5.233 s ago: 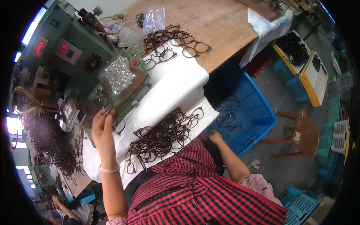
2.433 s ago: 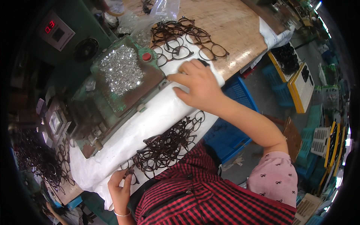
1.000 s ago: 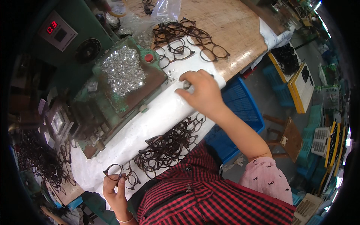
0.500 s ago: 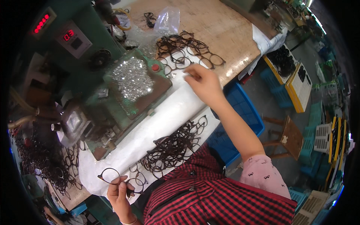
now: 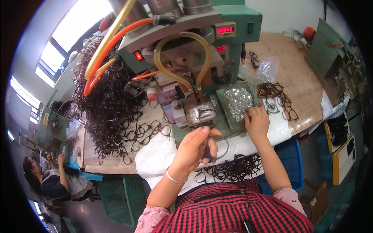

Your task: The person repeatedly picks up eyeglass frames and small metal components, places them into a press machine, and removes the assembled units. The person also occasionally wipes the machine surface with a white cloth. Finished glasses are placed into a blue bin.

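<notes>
My left hand (image 5: 194, 149) is closed on a dark eyeglass frame (image 5: 227, 147), just in front of the machine's small work plate (image 5: 201, 112). One round rim sticks out to the right of my fingers; part of the frame is hidden behind them. My right hand (image 5: 257, 120) is curled at the right edge of a green tray heaped with small shiny metal pieces (image 5: 236, 101). Its fingertips are partly hidden, and anything between them is too small to make out. The green press machine (image 5: 248, 25) with yellow and orange hoses stands over the work plate.
A big heap of dark eyeglass frames (image 5: 105, 89) rises at the left. More frames (image 5: 237, 169) lie in front of me on white sheeting (image 5: 155, 159), and others (image 5: 278, 97) beyond the tray. A blue crate (image 5: 293, 163) stands at the right. Another person (image 5: 50, 178) sits far left.
The view has swung left toward the machine. My left hand has brought the eyeglass frame from the near left up to the work plate. My right hand has moved from the far frames to the tray.
</notes>
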